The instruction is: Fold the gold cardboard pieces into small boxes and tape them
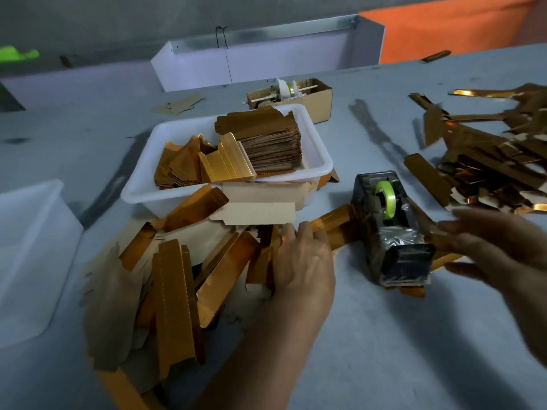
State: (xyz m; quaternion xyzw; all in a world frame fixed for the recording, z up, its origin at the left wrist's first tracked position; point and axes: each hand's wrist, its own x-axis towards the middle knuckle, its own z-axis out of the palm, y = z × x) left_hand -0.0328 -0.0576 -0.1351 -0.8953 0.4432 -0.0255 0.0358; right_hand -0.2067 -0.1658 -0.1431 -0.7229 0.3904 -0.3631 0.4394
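We see our left hand (302,258) lying palm-down, fingers stretched forward; our right hand (500,247) hovers blurred, fingers spread and relaxed.

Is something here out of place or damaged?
The tape dispenser is wrapped in crumpled clear film, as if patched. Gold pieces lie in a loose heap beside the white tray, not stacked like those inside it.

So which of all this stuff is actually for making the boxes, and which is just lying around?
For the job:
- loose gold cardboard pieces under the left hand
- white tray holding stacked gold pieces
- tape dispenser, near the blurred right hand
- gold pile at far right

Lying about:
- small brown box behind the tray
- white bin at left
- orange sheet
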